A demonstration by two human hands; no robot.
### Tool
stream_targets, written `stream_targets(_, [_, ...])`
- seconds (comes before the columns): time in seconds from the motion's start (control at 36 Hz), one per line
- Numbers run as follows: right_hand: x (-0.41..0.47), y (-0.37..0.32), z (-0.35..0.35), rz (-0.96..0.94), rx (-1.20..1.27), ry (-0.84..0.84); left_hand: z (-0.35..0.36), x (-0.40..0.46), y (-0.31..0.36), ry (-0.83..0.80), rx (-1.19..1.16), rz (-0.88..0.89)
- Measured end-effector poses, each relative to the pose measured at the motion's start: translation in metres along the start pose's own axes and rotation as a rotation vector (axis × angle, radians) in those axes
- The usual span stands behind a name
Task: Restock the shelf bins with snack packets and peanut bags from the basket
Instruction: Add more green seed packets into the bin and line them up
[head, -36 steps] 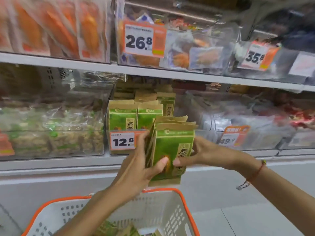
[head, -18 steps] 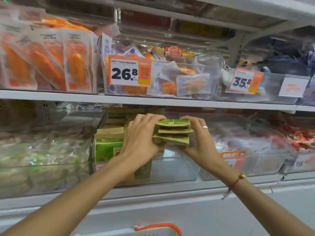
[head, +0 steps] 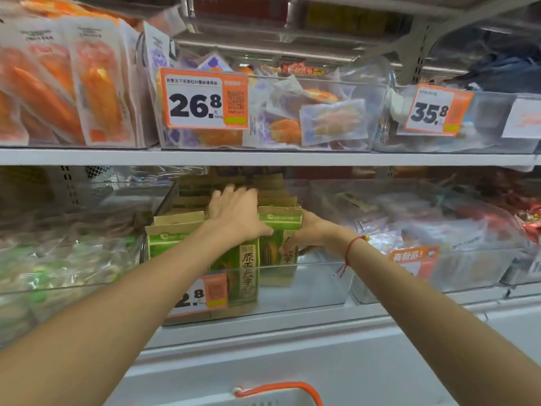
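So half a second ago the stack of green bags [head: 279, 230] was pinched flat between both hands above the bin [head: 316, 285]; now it's down inside, standing upright just right of the bags already in there. The left hand [head: 238, 212] lies palm-down over the tops, fingers fairly straight and reaching toward the back, thumb hooked over the front bag's top edge, so pressing rather than gripping. The right hand [head: 311, 231] is on the far side of the stack, fingers curled round the front bag's right edge, holding it steady. A second back those bags were over the basket [head: 281, 389], whose handle now only peeks in below the arms.

My read: this batch is basically shelved, just being squared up against its neighbours. The bin has bare floor right of the right hand, so room for more. Next is probably letting go and heading back to the basket, though I can't see what's left in it.
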State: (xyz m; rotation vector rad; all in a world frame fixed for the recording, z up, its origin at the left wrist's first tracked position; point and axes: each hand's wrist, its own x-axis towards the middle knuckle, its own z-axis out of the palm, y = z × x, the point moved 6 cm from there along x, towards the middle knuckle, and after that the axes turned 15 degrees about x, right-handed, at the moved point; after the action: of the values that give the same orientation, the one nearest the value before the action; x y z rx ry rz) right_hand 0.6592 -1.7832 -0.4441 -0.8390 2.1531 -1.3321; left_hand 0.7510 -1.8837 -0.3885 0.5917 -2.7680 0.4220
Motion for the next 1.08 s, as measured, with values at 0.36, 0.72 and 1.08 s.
stream_targets(0.36, [0.015, 0.004, -0.001, 0.060, -0.170, 0.106, 0.007, 0.005, 0.001, 0.062, -0.025, -0.017])
stream_targets(0.72, [-0.011, -0.002, -0.011, -0.185, -0.274, 0.288, 0.002, -0.001, 0.002, 0.069, -0.004, -0.002])
stream_targets(1.08, [-0.067, -0.018, -0.018, -0.294, -0.303, 0.412, -0.027, -0.053, -0.005, 0.258, -0.202, 0.018])
